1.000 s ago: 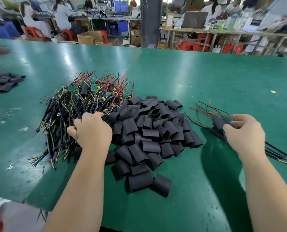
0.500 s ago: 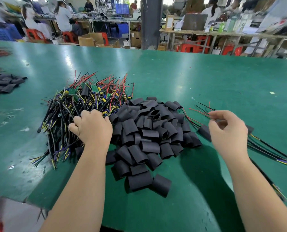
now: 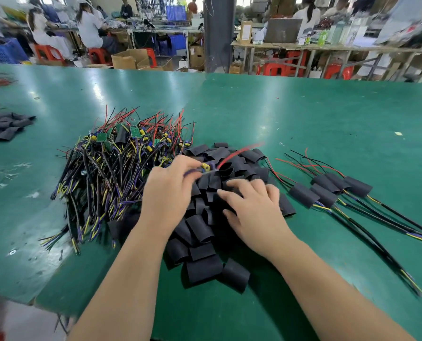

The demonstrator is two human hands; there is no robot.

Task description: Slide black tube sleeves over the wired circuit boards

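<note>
A tangled heap of wired circuit boards (image 3: 111,163) with green boards and red, yellow and black leads lies left of centre. A pile of short black tube sleeves (image 3: 205,232) sits in the middle. My left hand (image 3: 167,193) pinches one wired circuit board (image 3: 206,167), blurred, lifted just above the sleeve pile with its red lead pointing up right. My right hand (image 3: 254,207) rests on the sleeve pile, its fingers reaching among the sleeves; whether it grips one is hidden. Several sleeved boards (image 3: 328,188) lie in a row to the right.
The green table (image 3: 303,114) stretches far back and right. Another small pile of black sleeves (image 3: 6,126) lies at the left edge. The table's near edge (image 3: 20,301) runs at lower left. People sit at benches far behind.
My left hand has pulled one wired board out of the heap and carried it right, over the sleeves. My right hand left the sleeved boards and moved left onto the sleeve pile.
</note>
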